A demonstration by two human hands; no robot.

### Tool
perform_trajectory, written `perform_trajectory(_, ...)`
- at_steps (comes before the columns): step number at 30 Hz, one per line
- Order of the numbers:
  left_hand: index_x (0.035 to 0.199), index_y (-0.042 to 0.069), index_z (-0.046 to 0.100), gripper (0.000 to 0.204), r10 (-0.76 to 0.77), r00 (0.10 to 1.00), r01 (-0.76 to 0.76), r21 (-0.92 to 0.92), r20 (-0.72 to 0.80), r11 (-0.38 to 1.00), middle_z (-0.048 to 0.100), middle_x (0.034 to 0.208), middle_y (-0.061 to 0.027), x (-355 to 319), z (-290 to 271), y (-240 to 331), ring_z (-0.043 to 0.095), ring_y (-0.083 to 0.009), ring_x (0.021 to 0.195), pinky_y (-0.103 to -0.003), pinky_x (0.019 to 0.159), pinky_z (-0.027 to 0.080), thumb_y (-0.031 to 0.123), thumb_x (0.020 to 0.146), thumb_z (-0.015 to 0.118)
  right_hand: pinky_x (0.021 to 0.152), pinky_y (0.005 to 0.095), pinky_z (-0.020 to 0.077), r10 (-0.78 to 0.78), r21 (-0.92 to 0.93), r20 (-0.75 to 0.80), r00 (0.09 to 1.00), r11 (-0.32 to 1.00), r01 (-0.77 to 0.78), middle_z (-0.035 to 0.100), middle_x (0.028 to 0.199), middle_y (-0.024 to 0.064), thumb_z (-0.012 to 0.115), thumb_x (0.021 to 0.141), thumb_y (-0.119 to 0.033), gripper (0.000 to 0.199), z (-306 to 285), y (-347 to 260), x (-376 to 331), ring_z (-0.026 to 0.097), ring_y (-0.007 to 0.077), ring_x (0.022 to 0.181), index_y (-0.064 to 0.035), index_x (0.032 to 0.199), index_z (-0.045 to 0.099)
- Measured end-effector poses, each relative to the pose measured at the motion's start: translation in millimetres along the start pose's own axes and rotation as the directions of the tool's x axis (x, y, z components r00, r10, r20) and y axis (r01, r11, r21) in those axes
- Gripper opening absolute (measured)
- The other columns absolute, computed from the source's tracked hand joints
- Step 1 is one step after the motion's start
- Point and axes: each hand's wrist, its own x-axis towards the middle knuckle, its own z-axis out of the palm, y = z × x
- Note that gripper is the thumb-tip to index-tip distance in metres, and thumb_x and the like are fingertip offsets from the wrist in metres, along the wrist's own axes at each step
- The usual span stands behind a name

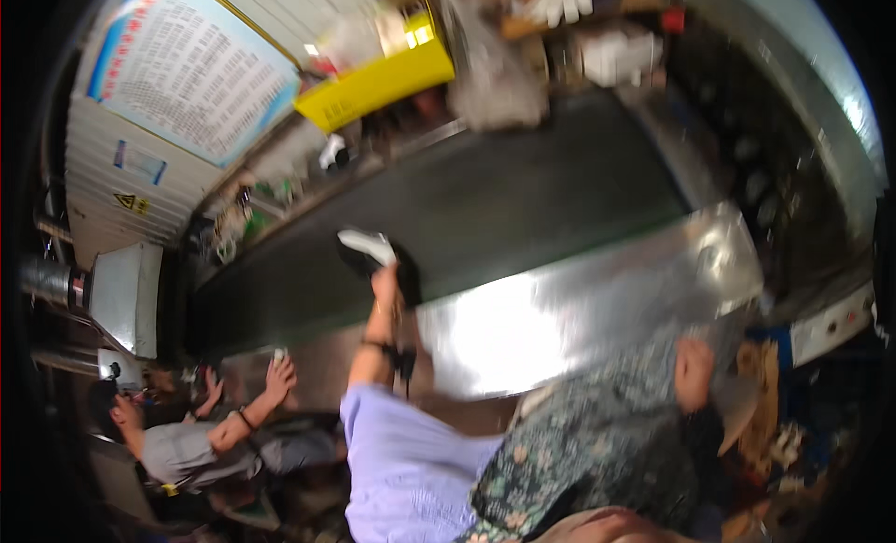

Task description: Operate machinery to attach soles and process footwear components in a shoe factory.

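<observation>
My left arm, in a lavender sleeve, reaches forward over a dark green conveyor belt (523,188). At its end my left hand (385,282) is closed around a black shoe (373,248) with a white sole or panel showing; motion blurs its details. Close to my body, at the right, my right hand (693,370) is curled into a fist in front of a dark floral apron (597,440). Nothing shows sticking out of this fist. A shiny metal tabletop (597,310) lies between my body and the belt.
At the left a co-worker (201,450) in grey stands by the belt with both hands raised. A yellow bin (378,84), a clear plastic bag (490,81) and a white glove (558,1) are beyond the belt. A metal box (126,298) stands at the far left.
</observation>
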Motion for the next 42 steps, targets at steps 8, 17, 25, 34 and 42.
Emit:
perform_trajectory(8,0.102,0.004,0.065,0.023,-0.075,0.504,0.636,-0.311,0.861,0.706,0.070,0.096,-0.0087,-179,88,96,0.066,-0.0170,0.081,-0.032,0.058,0.050,0.022,0.089,0.067,0.087,0.0326,0.0519,0.215,0.346,0.092,0.972,0.909,-0.234,0.071,0.111,0.0148,0.062,0.095,-0.013,0.026,-59,-11,37,0.067,0.0241,0.101,0.0004,0.117,0.067)
perform_trajectory(17,0.140,-0.008,0.040,0.089,0.017,-0.338,-0.564,-0.217,0.941,0.796,0.068,0.115,-0.0188,-427,199,178,0.067,-0.0285,0.104,-0.037,0.091,0.051,0.032,0.075,0.084,0.089,0.0300,0.0482,0.512,0.495,-0.394,0.763,0.818,-0.293,0.065,0.111,0.0105,0.054,0.103,-0.028,0.036,-163,-7,36,0.060,0.0145,0.105,-0.0035,0.130,0.053)
perform_trajectory(25,0.152,-0.009,0.015,0.104,0.232,-0.281,-0.416,-0.336,0.931,0.845,0.038,0.149,-0.0237,-502,287,144,0.040,-0.0292,0.137,-0.037,0.112,0.035,0.012,0.078,0.084,0.086,0.0373,0.0519,0.427,0.372,0.073,0.901,0.827,-0.422,0.068,0.110,0.0236,0.060,0.096,-0.026,0.040,-126,-22,-36,0.068,0.0345,0.099,-0.0040,0.129,0.060)
perform_trajectory(34,0.145,-0.007,0.030,0.083,0.409,-0.158,-0.415,-0.436,0.899,0.799,0.043,0.141,-0.0259,-499,295,103,0.047,-0.0357,0.131,-0.040,0.109,0.038,0.012,0.080,0.079,0.080,0.0433,0.0534,0.356,0.339,0.021,0.934,0.877,-0.342,0.069,0.100,0.0239,0.060,0.096,-0.025,0.037,-108,3,-28,0.067,0.0405,0.091,-0.0040,0.126,0.062)
perform_trajectory(42,0.136,-0.002,0.047,0.073,0.536,-0.181,-0.682,-0.498,0.824,0.535,0.025,0.157,-0.0275,-503,303,134,0.034,-0.0383,0.143,-0.041,0.113,0.035,0.016,0.075,0.083,0.081,0.0384,0.0525,0.652,0.468,-0.013,0.758,0.674,-0.572,0.067,0.105,0.0255,0.059,0.098,-0.028,0.042,-94,-6,-94,0.069,0.0332,0.100,-0.0055,0.133,0.056)
